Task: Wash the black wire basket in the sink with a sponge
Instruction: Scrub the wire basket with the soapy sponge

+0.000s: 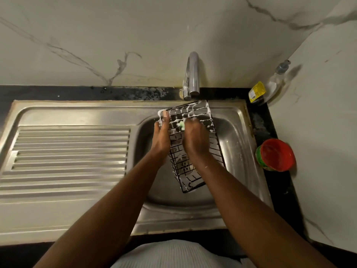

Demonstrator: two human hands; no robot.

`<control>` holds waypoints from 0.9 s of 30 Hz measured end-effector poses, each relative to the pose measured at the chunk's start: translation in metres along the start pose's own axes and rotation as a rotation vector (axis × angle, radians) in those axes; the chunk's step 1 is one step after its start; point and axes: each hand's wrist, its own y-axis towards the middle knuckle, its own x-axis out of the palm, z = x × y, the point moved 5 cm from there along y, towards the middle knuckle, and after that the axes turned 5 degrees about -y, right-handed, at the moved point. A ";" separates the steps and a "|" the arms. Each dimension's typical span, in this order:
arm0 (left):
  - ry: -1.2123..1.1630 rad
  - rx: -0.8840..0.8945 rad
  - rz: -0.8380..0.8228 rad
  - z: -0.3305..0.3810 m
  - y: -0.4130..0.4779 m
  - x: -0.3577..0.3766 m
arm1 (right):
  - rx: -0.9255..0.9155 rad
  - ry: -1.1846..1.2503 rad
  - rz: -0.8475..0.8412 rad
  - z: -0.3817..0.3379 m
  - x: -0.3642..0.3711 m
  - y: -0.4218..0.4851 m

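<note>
Clearly the scrubbing step is under way: the black wire basket (193, 149) stands tilted over the sink (235, 136), its far end up near the tap (193, 74) and its near end low in the bowl, with white suds thick on the upper wires and thin lower down. The left hand (161, 140) has its grip closed on the basket's left edge near the top, thumb up against the foamy corner, steadying it. The right hand (195, 140) is curled shut on a green sponge (181, 124) — only a small piece shows past the fingers — and presses it against the wires in the upper middle. By my reading, the lower half is not yet well soaped, so the next move calls for working the sponge down along the wires while the left hand holds the basket firm — then a rinse. No water runs from the tap.
</note>
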 end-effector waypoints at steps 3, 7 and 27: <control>-0.007 0.030 0.018 -0.002 0.000 -0.005 | 0.023 -0.057 -0.042 0.019 0.002 0.008; -0.073 0.013 0.049 -0.009 0.002 -0.011 | 0.064 0.166 -0.032 0.010 0.010 -0.002; -0.167 -0.068 0.080 -0.018 0.001 -0.032 | -0.316 0.327 -0.888 -0.008 0.066 -0.084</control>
